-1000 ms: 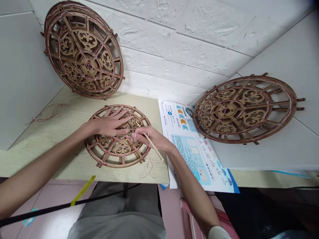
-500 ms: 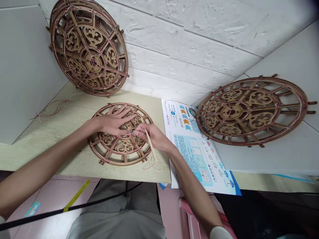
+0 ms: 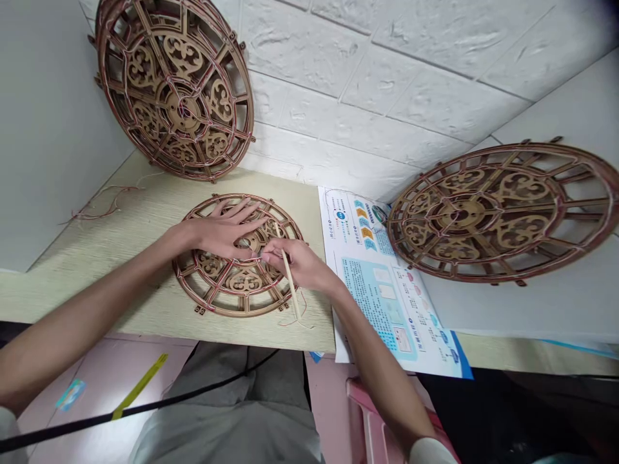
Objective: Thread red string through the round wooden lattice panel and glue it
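A round brown openwork wheel [image 3: 245,281] with spokes and scroll ornaments lies flat on the table, thin red and white wires running along its ribs. My left hand [image 3: 220,236] rests palm down on it, fingers spread, thumb by the inner ring. My right hand [image 3: 300,263] is closed around a thin pale wooden stick [image 3: 291,287], which slants across the wheel's right side. Its thumb and forefinger pinch close to my left thumb, at the wire on the inner ring; what is between those fingertips is too small to make out. Loose wire ends [image 3: 296,322] lie under the stick's lower end.
Similar wired wheels [image 3: 181,106] lean stacked against the white brick wall at the back left. Another wheel [image 3: 464,216] leans at the right, beside printed sheets [image 3: 377,303]. Loose wires [image 3: 113,200] lie at the table's left. A black strap [image 3: 193,397] crosses my lap.
The view has shifted slightly. My right hand stays pinched near my left thumb, and the stick's lower end has swung a little to the left. My left hand keeps its place on the wheel.
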Demonstrator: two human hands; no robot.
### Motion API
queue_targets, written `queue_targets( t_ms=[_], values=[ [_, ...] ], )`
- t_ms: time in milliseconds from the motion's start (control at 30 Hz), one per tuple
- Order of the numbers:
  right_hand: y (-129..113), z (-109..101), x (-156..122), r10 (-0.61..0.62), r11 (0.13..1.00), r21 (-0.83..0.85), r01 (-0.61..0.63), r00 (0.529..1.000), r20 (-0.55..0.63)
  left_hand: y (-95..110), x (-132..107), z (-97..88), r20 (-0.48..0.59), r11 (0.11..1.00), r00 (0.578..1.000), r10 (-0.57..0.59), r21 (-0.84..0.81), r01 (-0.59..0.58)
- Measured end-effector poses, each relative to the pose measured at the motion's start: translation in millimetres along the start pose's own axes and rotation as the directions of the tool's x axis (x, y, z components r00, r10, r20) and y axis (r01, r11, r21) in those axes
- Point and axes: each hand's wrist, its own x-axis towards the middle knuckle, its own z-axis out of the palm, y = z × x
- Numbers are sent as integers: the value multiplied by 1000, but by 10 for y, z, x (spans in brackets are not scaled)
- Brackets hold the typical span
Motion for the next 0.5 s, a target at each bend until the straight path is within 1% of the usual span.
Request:
queue_targets(
  t_ms=[133, 333, 500],
  values=[
    [-13, -2, -3, -14, 1000, -24, 13, 1000, -5, 8, -8, -14, 8, 1000, 1000, -9, 1, 9],
    [-40, 12, 7, 17, 994, -110, -14, 999, 28, 6, -10, -10, -8, 998, 1000, -11, -54, 11],
    [-54, 32, 8, 3, 988, -157, 0, 1000, 24, 5, -6, -5, -8, 999, 1000, -6, -41, 6]
  ],
)
